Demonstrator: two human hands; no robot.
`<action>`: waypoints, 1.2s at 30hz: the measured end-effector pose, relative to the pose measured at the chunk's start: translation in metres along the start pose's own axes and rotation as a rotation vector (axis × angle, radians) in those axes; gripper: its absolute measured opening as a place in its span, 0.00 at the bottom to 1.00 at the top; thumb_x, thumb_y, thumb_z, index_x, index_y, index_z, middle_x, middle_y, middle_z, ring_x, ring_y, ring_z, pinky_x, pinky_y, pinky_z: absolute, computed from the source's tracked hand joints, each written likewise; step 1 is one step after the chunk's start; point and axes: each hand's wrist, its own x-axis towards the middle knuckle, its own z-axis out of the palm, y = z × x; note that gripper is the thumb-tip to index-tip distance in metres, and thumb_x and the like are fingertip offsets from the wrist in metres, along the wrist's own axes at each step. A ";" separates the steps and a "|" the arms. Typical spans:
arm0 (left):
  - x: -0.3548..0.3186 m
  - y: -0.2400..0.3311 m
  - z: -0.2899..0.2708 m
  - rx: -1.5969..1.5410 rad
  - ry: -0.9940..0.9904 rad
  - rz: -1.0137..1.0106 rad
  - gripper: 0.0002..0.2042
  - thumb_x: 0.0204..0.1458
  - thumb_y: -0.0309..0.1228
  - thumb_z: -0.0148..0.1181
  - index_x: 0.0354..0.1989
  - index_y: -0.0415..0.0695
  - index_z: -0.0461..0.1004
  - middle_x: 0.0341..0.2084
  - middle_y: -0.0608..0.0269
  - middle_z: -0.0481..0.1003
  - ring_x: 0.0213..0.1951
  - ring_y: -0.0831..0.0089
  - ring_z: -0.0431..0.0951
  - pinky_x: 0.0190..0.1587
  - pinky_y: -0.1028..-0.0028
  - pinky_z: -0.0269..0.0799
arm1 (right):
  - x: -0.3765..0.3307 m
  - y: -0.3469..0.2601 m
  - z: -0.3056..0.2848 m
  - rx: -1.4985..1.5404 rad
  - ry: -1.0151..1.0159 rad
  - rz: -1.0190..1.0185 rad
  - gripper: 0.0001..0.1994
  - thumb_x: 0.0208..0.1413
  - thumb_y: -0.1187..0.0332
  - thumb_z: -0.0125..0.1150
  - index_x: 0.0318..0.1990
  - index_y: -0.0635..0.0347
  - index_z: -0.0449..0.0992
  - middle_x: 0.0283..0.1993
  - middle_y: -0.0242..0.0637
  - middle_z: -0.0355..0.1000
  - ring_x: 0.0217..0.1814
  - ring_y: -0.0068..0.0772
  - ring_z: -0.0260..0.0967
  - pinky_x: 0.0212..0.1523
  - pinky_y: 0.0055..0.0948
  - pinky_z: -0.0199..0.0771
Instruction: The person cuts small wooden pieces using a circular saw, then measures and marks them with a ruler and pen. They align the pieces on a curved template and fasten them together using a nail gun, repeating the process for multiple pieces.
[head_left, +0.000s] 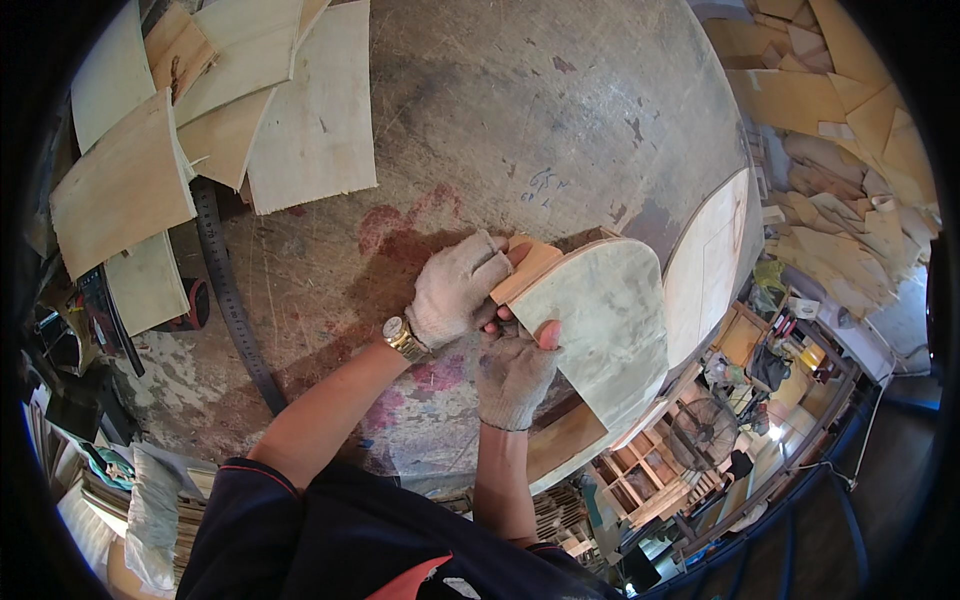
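Curved plywood panel (600,325): pale grey-green face, rounded far corners, bare tan wood at the near-left edge; bowed across its width. Located at the near right part of the round workbench (520,120), partly overhanging the rim, above a flat wooden board (565,440).

Left hand (455,288): knit work glove, gold wristwatch on the wrist. Fingers curled closed over the panel's tan near-left edge, gripping from above.

Right hand (512,368): knit work glove with open fingertips. Closed on the panel's near edge from below, thumb pressed on the grey face.

Second curved panel (708,262): light wood, standing on edge just beyond the first, at the bench rim.

Bench surface: grey, scratched, red-stained near the hands. Stack of loose veneer sheets (215,120) at far left; steel ruler (232,300) lying beside them.

No containers distinguishable; offcut pile (850,150) loose on the floor at right.
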 end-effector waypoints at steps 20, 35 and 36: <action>0.005 -0.002 0.003 0.025 0.074 0.034 0.28 0.30 0.30 0.76 0.46 0.46 0.75 0.52 0.53 0.75 0.48 0.51 0.79 0.44 0.57 0.77 | 0.003 0.005 -0.003 -0.068 -0.022 -0.046 0.39 0.60 0.37 0.66 0.63 0.63 0.69 0.49 0.40 0.78 0.47 0.36 0.76 0.48 0.36 0.76; 0.005 0.000 0.004 0.042 0.059 0.013 0.22 0.38 0.32 0.73 0.45 0.46 0.75 0.53 0.54 0.76 0.49 0.52 0.79 0.44 0.57 0.78 | 0.003 0.007 -0.005 -0.083 -0.037 -0.081 0.39 0.61 0.39 0.67 0.65 0.64 0.67 0.51 0.40 0.77 0.50 0.36 0.75 0.49 0.37 0.76; 0.005 0.000 0.004 0.046 0.064 0.018 0.23 0.38 0.32 0.73 0.46 0.46 0.75 0.53 0.54 0.75 0.49 0.52 0.79 0.45 0.57 0.78 | 0.003 0.007 -0.005 -0.094 -0.038 -0.072 0.38 0.62 0.39 0.65 0.66 0.63 0.67 0.51 0.39 0.77 0.50 0.35 0.75 0.50 0.37 0.75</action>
